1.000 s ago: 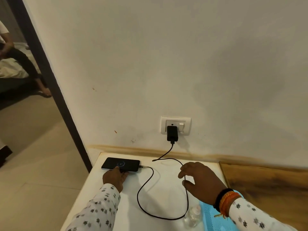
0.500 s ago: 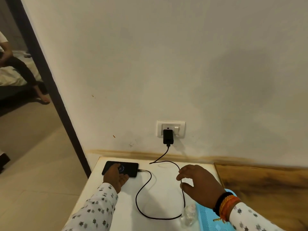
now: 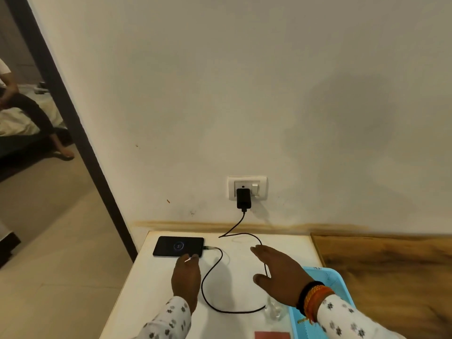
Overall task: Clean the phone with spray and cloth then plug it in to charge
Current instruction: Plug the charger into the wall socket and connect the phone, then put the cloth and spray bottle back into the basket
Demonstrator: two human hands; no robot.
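A black phone (image 3: 178, 246) lies flat at the far left of the white table (image 3: 239, 270), its screen lit with a charging ring. A black cable (image 3: 212, 270) runs from its right end in a loop to the black charger (image 3: 243, 198) in the wall socket (image 3: 247, 188). My left hand (image 3: 186, 275) rests with fingertips at the phone's near edge. My right hand (image 3: 281, 272) hovers open, palm down, over the cable's right loop. A clear spray bottle (image 3: 274, 310) stands beneath that wrist, partly hidden. The blue cloth (image 3: 325, 280) lies at the right.
A wooden surface (image 3: 391, 270) adjoins the table on the right. A red item (image 3: 272, 335) shows at the bottom edge. The doorway at left opens onto tiled floor (image 3: 49, 241), where another person (image 3: 29, 113) sits on a bed.
My left hand slid back off the phone's screen to its near edge. My right hand spread open above the cable. The view shifted slightly.
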